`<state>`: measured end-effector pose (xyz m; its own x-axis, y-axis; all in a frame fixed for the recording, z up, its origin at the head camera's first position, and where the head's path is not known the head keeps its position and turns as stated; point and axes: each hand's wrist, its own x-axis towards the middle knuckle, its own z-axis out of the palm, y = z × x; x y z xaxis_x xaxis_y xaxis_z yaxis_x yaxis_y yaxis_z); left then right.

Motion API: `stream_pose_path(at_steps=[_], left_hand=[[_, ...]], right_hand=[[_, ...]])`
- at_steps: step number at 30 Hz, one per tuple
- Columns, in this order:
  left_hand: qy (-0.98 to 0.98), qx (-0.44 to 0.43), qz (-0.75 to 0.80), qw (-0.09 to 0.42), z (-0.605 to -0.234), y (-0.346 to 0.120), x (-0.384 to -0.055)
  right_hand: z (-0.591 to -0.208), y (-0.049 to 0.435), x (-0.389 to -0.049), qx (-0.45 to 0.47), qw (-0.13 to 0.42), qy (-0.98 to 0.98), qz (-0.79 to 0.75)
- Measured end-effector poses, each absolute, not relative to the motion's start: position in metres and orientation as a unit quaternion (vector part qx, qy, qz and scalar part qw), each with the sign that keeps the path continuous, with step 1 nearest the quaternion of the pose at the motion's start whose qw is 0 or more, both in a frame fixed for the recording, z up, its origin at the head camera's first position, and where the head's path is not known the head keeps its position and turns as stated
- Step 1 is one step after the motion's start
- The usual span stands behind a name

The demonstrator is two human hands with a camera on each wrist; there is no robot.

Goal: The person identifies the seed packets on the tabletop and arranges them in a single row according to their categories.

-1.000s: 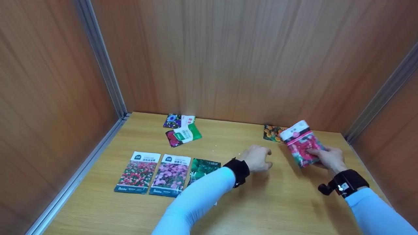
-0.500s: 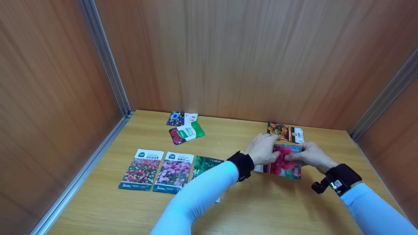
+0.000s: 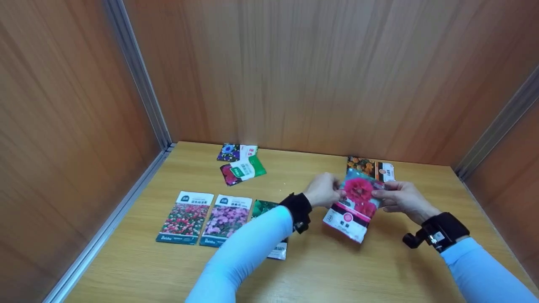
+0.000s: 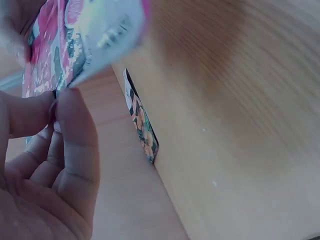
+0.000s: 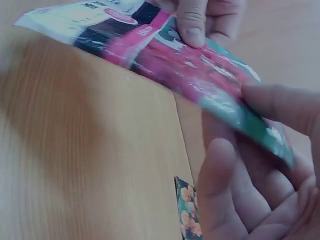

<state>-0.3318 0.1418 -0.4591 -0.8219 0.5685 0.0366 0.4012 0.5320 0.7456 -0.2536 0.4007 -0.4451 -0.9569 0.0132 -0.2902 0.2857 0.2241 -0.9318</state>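
Both hands hold one seed packet (image 3: pixel 357 192) with a large pink-red flower picture, raised above the table. Its white label end points toward the person, tilted down to the right in the head view. My left hand (image 3: pixel 323 190) pinches the packet's left edge between thumb and forefinger, as the left wrist view shows close up. On the opposite edge, my right hand (image 3: pixel 406 201) pinches it, thumb on the printed face and fingers beneath (image 5: pixel 240 170). Behind the held packet lies an orange-flower seed packet (image 3: pixel 384 171), partly covered by it in the head view.
Two seed packets, one red-flowered (image 3: pixel 185 216) and one purple-flowered (image 3: pixel 227 216), lie side by side at left. A green packet (image 3: pixel 278 251) is partly hidden under the left sleeve. Farther back lie a blue-flower packet (image 3: pixel 229 152) and a green-white packet (image 3: pixel 248 169). Wooden panels (image 3: pixel 294 75) enclose the table.
The right hand has brought the pink-red packet left and toward the person, and the left hand has taken its other edge. The packet has been turned so its white label end faces the person.
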Motion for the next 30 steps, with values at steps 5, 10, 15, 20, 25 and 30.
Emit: stream_pose_path(at_steps=[5,10,15,20,25,30], left_hand=[[0.840,0.209,0.471,0.168,-0.457,0.119,-0.337],[0.856,0.194,0.441,0.185,-0.451,0.099,-0.339],[0.874,0.190,0.389,0.220,-0.450,0.080,-0.341],[0.885,0.194,0.340,0.250,-0.453,0.066,-0.344],[0.898,0.200,0.295,0.257,-0.453,0.054,-0.346],[0.902,0.215,0.274,0.256,-0.456,0.042,-0.343]], right_hand=[[-0.447,0.388,-0.258,0.100,0.123,0.729,-0.666],[-0.455,0.368,-0.265,0.079,0.122,0.740,-0.657],[-0.465,0.351,-0.270,0.084,0.134,0.751,-0.642],[-0.473,0.334,-0.274,0.089,0.149,0.770,-0.614],[-0.478,0.320,-0.277,0.078,0.159,0.778,-0.602],[-0.487,0.305,-0.279,0.073,0.175,0.785,-0.590]])
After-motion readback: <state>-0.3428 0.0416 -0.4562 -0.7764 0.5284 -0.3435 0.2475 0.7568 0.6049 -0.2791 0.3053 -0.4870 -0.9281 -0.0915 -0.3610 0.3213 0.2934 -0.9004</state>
